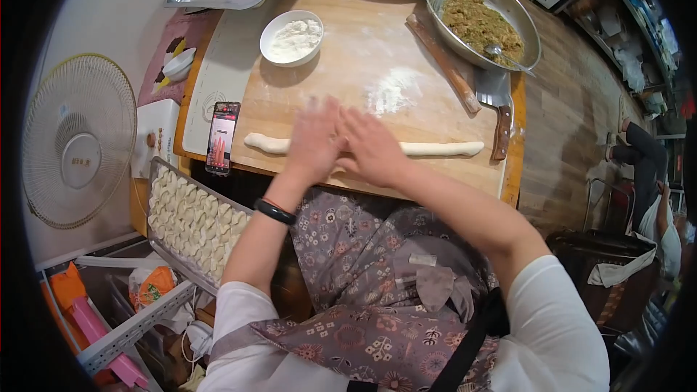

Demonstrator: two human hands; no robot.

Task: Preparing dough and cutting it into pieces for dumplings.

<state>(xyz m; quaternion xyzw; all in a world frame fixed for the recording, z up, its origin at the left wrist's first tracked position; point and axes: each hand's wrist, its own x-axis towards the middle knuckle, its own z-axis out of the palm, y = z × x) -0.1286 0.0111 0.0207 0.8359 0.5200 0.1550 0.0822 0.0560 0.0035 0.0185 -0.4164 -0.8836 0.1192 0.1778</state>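
Observation:
A long rope of white dough [442,148] lies across the near part of a floured wooden board [348,81]. Both hands rest over its middle, palms down, fingertips near each other. My left hand [316,139] is blurred and wears a black band at the wrist; my right hand [373,147] lies beside it. The dough beneath them is hidden. Loose flour [393,90] is scattered beyond the hands. A white bowl of flour [292,38] stands at the back left, and a wooden rolling pin [444,65] lies at the right.
A metal bowl of filling [482,27] with a spoon stands at the back right, near a cleaver [502,133]. A phone [222,139] lies at the board's left edge. A tray of dumplings [190,218] sits lower left, near a fan [80,141]. Another person [648,174] is at far right.

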